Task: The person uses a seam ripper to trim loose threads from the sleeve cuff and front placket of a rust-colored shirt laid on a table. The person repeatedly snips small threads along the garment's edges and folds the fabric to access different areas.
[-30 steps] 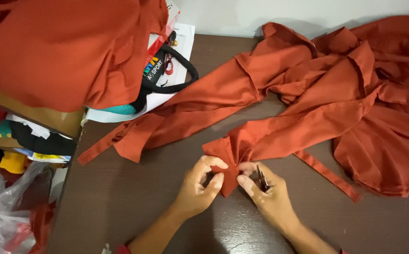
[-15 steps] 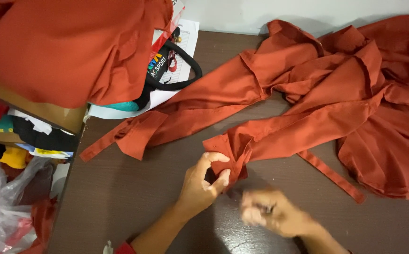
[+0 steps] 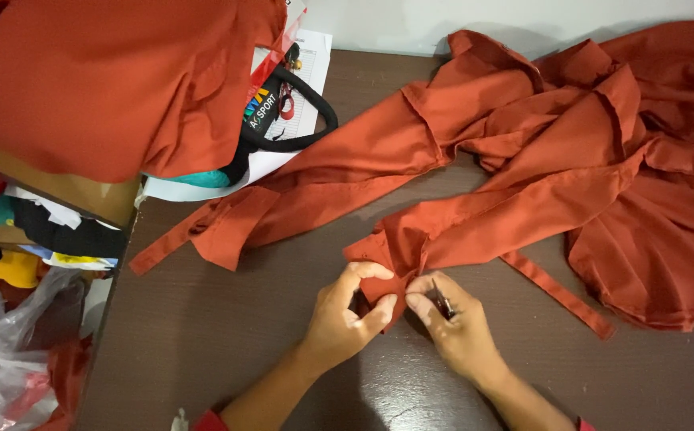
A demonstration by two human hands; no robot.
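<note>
A rust-orange garment (image 3: 570, 152) lies spread over the dark brown table (image 3: 227, 343), with two long sleeves reaching toward me. My left hand (image 3: 347, 315) pinches the cuff end (image 3: 387, 255) of the nearer sleeve between thumb and fingers. My right hand (image 3: 455, 327) touches the same cuff from the right and holds a small dark metal tool (image 3: 443, 303), likely thread snips, in its palm. A narrow fabric strap (image 3: 558, 291) trails from the sleeve toward the right.
A second orange garment (image 3: 116, 80) is draped over a cardboard box (image 3: 68, 195) at the upper left. A black-handled bag (image 3: 283, 112) and white paper (image 3: 315, 56) lie behind it. Clear plastic bags (image 3: 4, 351) and mixed clothes fill the space left of the table edge.
My right hand pulled back toward me, then returned to the cuff beside my left hand. The left hand has kept its pinch on the cuff throughout.
</note>
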